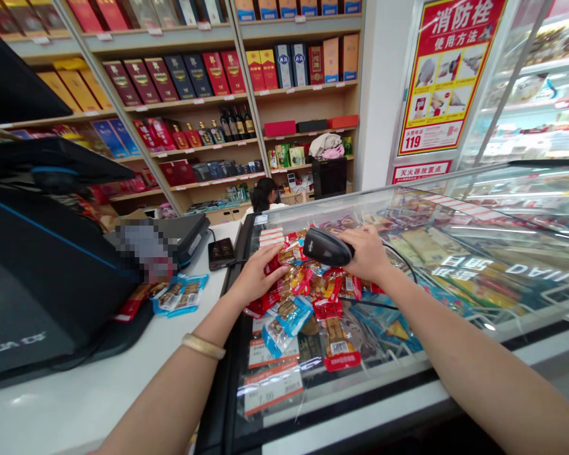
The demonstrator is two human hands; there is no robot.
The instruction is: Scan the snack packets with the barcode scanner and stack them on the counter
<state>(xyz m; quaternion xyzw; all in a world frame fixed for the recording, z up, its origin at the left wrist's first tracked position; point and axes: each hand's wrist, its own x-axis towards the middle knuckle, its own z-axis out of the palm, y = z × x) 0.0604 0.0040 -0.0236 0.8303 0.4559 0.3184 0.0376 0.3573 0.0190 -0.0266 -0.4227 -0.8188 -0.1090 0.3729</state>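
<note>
A black handheld barcode scanner is gripped in my right hand, its head pointing left over a pile of small snack packets. My left hand rests at the pile's left side, fingers stretched forward and thumb apart, touching red packets. Whether it pinches one cannot be made out. Nearer to me lie a blue-edged packet and a red-and-clear packet with its barcode facing up. All these lie on the glass top of a freezer.
A phone and blue snack packets lie on the white counter, beside a black checkout machine. Price labels sit by the glass edge. A person is beyond the freezer, before shelves of boxed bottles. The scanner's cable curves behind my right wrist.
</note>
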